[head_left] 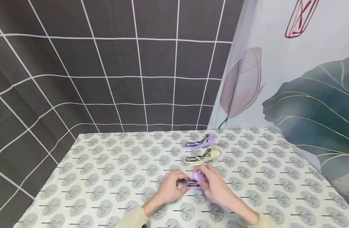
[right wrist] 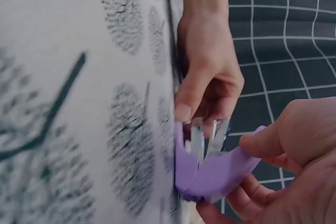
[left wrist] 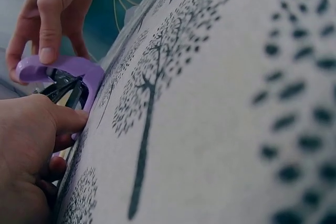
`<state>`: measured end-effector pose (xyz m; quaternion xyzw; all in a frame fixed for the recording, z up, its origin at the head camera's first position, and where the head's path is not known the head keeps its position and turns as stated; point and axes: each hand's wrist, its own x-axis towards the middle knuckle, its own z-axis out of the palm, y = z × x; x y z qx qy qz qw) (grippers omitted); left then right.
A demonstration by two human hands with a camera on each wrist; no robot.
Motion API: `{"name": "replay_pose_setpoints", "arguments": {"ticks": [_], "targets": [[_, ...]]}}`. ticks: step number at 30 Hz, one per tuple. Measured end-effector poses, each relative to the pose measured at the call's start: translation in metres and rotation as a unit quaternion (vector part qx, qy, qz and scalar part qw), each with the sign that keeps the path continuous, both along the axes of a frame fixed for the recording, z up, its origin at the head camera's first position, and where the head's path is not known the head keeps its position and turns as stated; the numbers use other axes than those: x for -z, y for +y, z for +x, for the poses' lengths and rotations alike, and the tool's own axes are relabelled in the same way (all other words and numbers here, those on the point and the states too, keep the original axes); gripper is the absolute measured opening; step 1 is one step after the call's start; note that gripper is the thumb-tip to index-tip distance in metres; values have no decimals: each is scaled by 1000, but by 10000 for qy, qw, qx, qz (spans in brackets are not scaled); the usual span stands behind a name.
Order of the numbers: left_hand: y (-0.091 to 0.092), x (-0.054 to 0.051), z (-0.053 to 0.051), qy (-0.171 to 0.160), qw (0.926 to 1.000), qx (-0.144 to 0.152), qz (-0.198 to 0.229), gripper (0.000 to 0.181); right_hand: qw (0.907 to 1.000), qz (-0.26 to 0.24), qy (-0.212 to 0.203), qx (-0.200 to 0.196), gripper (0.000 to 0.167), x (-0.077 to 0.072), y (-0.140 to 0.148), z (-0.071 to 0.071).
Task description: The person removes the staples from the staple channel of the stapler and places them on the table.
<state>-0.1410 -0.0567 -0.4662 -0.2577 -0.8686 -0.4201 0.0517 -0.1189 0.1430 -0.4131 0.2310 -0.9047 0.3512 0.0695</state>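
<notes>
A purple item with dark metal-like parts (head_left: 199,176) lies on the patterned cloth between both hands. My left hand (head_left: 171,187) pinches its left end low at the cloth, as the left wrist view also shows. My right hand (head_left: 215,186) grips the raised, rounded purple end (right wrist: 220,174) between thumb and fingers. In the left wrist view the purple part (left wrist: 79,66) bends over the dark parts, standing partly open. Fingers hide some of the item in the head view.
Beyond the hands lie a cream item (head_left: 214,154) and another purple one (head_left: 211,140), both with similar dark parts. The cloth (head_left: 106,177) has a tree print. A dark gridded curtain (head_left: 157,60) and a leaf-patterned one (head_left: 248,28) hang behind.
</notes>
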Motion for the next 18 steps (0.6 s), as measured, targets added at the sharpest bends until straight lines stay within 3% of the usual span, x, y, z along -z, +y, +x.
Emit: {"name": "replay_pose_setpoints", "arguments": {"ticks": [9,14,18], "targets": [[1,-2,1,-43,10000,1,-23,26,9944,-851,-19,-624,38,1,19,-3],[1,-2,1,-113,9999,-15,-58,25,9906,-1134,57,-765,37,7,26,-2],[1,-2,1,-164,9998,-34,-112,25,9889,-1291,-129,-726,36,11,31,-2]]}}
